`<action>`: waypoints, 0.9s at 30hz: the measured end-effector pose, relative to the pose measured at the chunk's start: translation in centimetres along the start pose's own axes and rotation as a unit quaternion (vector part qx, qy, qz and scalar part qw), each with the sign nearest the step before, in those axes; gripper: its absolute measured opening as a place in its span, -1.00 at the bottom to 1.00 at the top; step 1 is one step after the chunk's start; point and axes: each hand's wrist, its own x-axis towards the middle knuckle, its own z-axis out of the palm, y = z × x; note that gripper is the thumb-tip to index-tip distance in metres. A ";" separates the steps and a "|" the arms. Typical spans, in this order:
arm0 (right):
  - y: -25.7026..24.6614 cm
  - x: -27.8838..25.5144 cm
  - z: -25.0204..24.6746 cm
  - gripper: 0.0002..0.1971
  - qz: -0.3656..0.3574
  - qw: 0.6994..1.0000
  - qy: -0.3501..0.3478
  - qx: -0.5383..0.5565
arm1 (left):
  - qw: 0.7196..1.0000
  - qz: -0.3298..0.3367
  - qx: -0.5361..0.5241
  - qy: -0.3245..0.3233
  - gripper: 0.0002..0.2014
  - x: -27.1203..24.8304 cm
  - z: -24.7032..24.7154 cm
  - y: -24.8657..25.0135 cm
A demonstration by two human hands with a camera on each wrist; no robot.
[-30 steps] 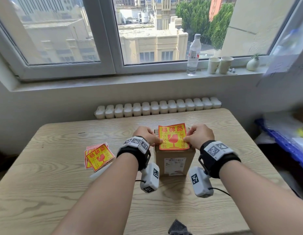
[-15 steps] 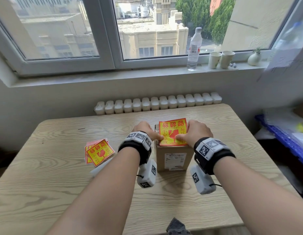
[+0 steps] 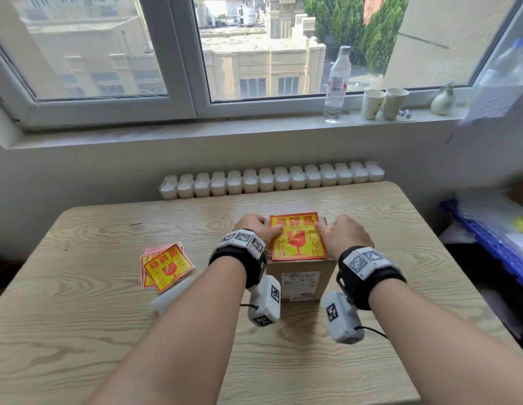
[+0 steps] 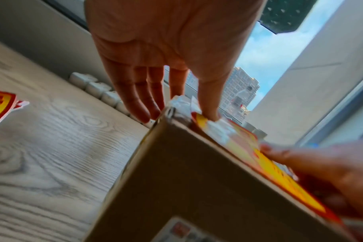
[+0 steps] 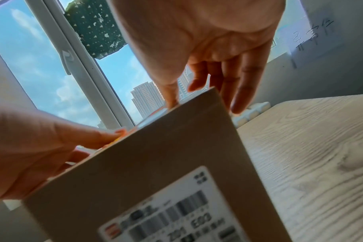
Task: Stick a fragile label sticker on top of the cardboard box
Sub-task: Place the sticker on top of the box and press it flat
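Note:
A small cardboard box (image 3: 301,277) stands upright on the wooden table (image 3: 79,331), with a white shipping label on its near face. A red and yellow fragile sticker (image 3: 296,238) lies flat on its top. My left hand (image 3: 261,226) is at the box's left side, its thumb pressing the sticker's left edge. In the left wrist view the left hand (image 4: 177,85) has straight fingers hanging past the box (image 4: 186,188) corner. My right hand (image 3: 340,233) mirrors it on the right edge. In the right wrist view the right hand (image 5: 203,78) hangs its fingers beside the box (image 5: 166,155).
A stack of several spare stickers (image 3: 166,266) lies to the left of the box, with a white backing strip (image 3: 175,293) in front of it. A radiator (image 3: 272,179) runs behind the table. A bottle (image 3: 337,83) and cups (image 3: 383,103) stand on the sill. A blue crate (image 3: 494,252) sits at the right.
Half a second ago both thumbs were close together on the sticker's lower middle. They have slid apart and up to its left and right edges. The box has not moved.

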 end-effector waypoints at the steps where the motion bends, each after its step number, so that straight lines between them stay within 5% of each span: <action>1: 0.1 0.3 -0.1 -0.51 0.005 1.000 0.005 -0.004 | 1.000 -0.002 -0.013 0.002 -0.63 0.3 -0.1 -0.1; 6: -0.9 1.2 -0.1 -0.27 0.016 1.000 -0.014 -0.023 | 0.999 -0.026 -0.012 0.028 -0.47 1.0 0.2 0.3; 16: -0.7 2.7 0.8 -0.32 0.028 0.996 -0.084 -0.018 | 0.995 -0.087 -0.016 0.033 -0.33 1.9 0.1 0.5; 23: -1.9 3.5 0.8 -0.34 0.044 0.985 -0.098 0.132 | 0.985 -0.106 -0.130 0.043 -0.47 3.5 -1.8 -0.3; 26: -2.8 4.4 1.1 -0.52 0.025 0.977 -0.119 0.176 | 0.978 -0.095 -0.181 0.043 -0.94 4.6 -2.9 -0.6; 27: -3.3 4.5 1.1 -0.57 0.013 0.976 -0.119 0.180 | 0.975 -0.090 -0.193 0.056 -0.88 4.9 -3.2 -0.6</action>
